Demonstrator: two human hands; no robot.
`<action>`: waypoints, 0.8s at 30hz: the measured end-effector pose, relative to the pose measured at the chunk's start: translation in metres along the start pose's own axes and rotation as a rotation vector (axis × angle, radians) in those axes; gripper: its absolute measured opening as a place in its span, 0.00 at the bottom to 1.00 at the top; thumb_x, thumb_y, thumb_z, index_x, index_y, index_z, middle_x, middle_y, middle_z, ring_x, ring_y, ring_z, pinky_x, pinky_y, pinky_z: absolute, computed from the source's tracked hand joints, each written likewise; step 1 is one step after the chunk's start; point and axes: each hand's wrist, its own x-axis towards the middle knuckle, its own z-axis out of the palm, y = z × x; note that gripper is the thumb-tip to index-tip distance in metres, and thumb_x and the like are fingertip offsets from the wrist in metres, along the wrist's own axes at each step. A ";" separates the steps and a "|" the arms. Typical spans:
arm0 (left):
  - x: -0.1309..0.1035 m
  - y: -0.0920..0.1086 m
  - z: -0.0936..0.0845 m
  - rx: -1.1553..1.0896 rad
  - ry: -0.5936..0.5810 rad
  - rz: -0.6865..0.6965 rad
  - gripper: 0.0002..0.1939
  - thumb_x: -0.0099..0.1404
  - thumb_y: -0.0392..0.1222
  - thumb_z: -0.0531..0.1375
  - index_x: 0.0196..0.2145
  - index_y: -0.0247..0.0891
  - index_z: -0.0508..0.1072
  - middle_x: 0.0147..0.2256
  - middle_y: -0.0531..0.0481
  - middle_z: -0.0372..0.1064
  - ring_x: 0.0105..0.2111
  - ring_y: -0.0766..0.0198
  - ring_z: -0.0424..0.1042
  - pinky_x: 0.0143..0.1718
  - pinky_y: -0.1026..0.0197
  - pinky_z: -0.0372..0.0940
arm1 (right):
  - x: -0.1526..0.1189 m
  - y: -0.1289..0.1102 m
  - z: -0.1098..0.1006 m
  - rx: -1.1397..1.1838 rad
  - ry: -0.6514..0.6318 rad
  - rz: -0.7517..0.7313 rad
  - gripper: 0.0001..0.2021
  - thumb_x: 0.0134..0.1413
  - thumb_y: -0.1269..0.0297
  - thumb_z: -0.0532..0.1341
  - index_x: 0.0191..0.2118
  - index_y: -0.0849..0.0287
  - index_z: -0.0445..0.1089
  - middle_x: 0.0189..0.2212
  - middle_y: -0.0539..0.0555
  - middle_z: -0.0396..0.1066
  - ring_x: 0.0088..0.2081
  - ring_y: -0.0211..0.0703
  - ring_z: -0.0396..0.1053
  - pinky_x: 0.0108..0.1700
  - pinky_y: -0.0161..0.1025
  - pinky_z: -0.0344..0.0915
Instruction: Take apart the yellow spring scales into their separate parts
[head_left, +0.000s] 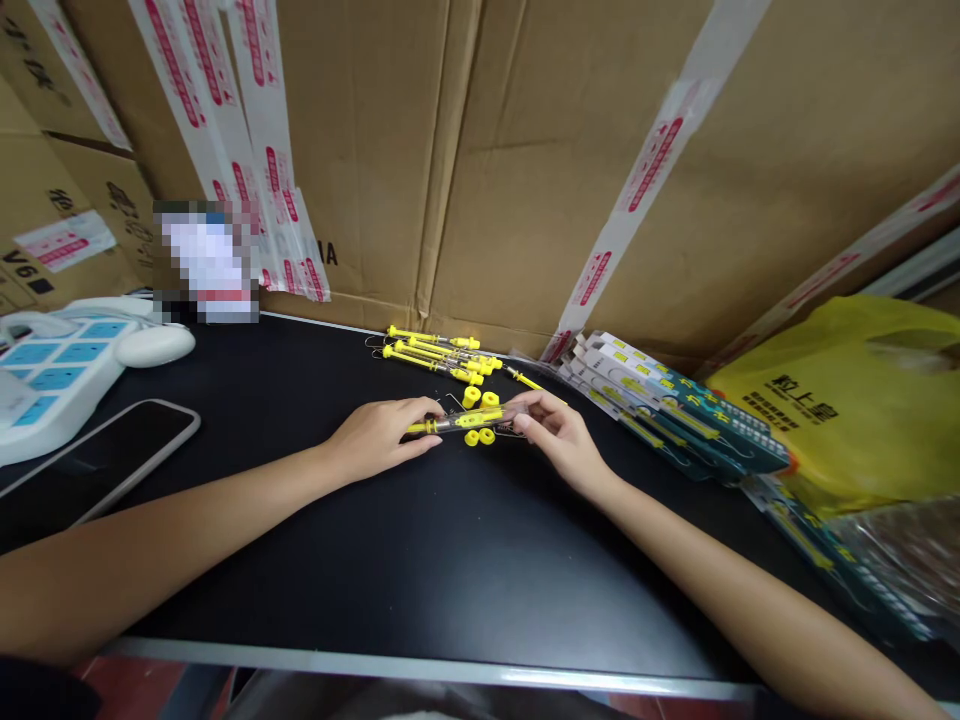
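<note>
Both my hands hold one slim clear tube with yellow parts inside (474, 418), lying nearly level above the table. My left hand (379, 437) pinches its left end between thumb and fingers. At the other end, the fingertips of my right hand (559, 438) are closed on the clear part. Small yellow ring-shaped caps (479, 437) lie just below the tube, and more yellow caps (490, 399) sit right behind it. Farther back is a pile of several yellow rods with clear sections and thin wire hooks (435, 355).
Stacked printed packages (667, 400) lie at the right, beside a yellow plastic bag (847, 400). On the left are a phone (97, 470), a white power strip (67, 365) and a white mouse-shaped object (155, 345). Cardboard boxes (360, 150) wall off the back of the black table (450, 560).
</note>
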 end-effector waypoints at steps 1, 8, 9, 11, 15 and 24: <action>0.000 -0.001 0.000 -0.009 -0.002 0.004 0.13 0.66 0.48 0.53 0.47 0.43 0.64 0.43 0.53 0.70 0.40 0.63 0.72 0.37 0.64 0.63 | 0.001 0.000 -0.001 0.039 0.013 0.018 0.12 0.53 0.54 0.61 0.37 0.57 0.67 0.32 0.52 0.70 0.31 0.39 0.68 0.30 0.35 0.65; 0.000 -0.003 0.002 -0.020 -0.003 -0.009 0.14 0.66 0.49 0.54 0.47 0.43 0.64 0.40 0.54 0.71 0.36 0.63 0.72 0.33 0.65 0.61 | 0.006 -0.002 -0.006 0.244 0.101 0.060 0.12 0.51 0.55 0.62 0.36 0.58 0.67 0.33 0.53 0.72 0.29 0.37 0.68 0.23 0.33 0.65; 0.000 -0.003 0.002 -0.019 -0.004 -0.017 0.14 0.66 0.50 0.54 0.47 0.43 0.64 0.39 0.54 0.71 0.35 0.64 0.72 0.32 0.65 0.61 | 0.006 -0.003 -0.007 0.254 0.111 0.065 0.12 0.51 0.55 0.63 0.36 0.58 0.66 0.33 0.53 0.72 0.29 0.38 0.68 0.24 0.33 0.66; 0.000 -0.003 0.002 -0.019 -0.013 -0.030 0.15 0.65 0.50 0.54 0.48 0.43 0.63 0.37 0.54 0.72 0.32 0.64 0.72 0.30 0.66 0.60 | 0.007 -0.006 -0.009 0.264 0.122 0.068 0.12 0.50 0.55 0.63 0.36 0.58 0.66 0.33 0.54 0.72 0.30 0.38 0.69 0.24 0.34 0.67; 0.000 -0.002 0.001 -0.007 -0.003 -0.043 0.15 0.66 0.50 0.53 0.47 0.42 0.64 0.35 0.55 0.72 0.28 0.65 0.71 0.27 0.66 0.58 | 0.008 -0.010 -0.014 0.285 0.141 0.058 0.11 0.51 0.55 0.62 0.36 0.57 0.66 0.34 0.54 0.73 0.33 0.40 0.71 0.27 0.34 0.70; 0.000 -0.004 0.002 0.035 0.057 -0.005 0.12 0.69 0.47 0.48 0.42 0.42 0.68 0.32 0.55 0.73 0.28 0.67 0.72 0.28 0.67 0.57 | 0.022 -0.017 -0.046 0.349 0.423 -0.059 0.15 0.54 0.49 0.58 0.35 0.56 0.61 0.31 0.51 0.74 0.33 0.40 0.74 0.30 0.35 0.72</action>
